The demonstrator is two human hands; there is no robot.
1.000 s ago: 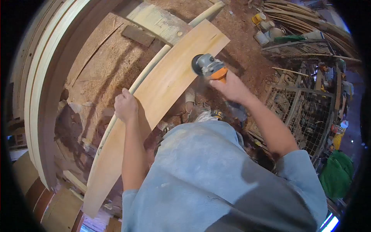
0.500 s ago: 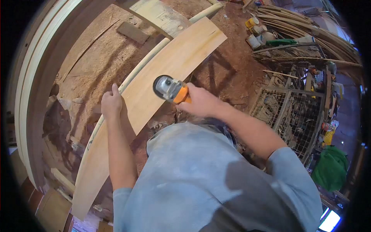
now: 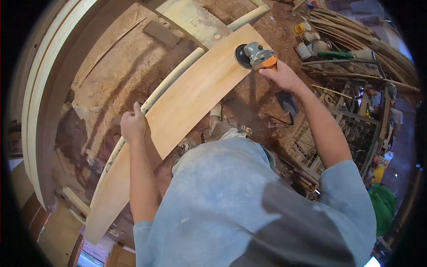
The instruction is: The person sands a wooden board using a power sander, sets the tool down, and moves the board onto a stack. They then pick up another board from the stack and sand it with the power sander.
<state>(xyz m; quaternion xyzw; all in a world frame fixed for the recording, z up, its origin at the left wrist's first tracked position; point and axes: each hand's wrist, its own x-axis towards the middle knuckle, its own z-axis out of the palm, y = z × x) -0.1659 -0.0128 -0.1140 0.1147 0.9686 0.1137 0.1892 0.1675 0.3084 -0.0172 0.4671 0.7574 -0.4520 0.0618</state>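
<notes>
A long curved wooden board (image 3: 178, 115) runs from lower left to upper right in front of me. My left hand (image 3: 132, 125) grips its far edge about midway along. My right hand (image 3: 281, 75) holds an angle grinder (image 3: 254, 56) with a grey head and orange body. The grinder's disc rests on the board near its far right end. My arm is stretched out over the board. My grey shirt fills the lower part of the view.
Sawdust covers the floor (image 3: 115, 75) beyond the board. Large curved wooden frames (image 3: 42, 89) stand at the left. A pale plank (image 3: 191, 20) lies at the top. Wire cages (image 3: 342, 133), cans (image 3: 307, 40) and stacked wooden strips (image 3: 356, 26) crowd the right side.
My right hand has carried the grinder from the board's middle out to its far right end. One second ago it was also near that end. My left hand stays on the board's edge.
</notes>
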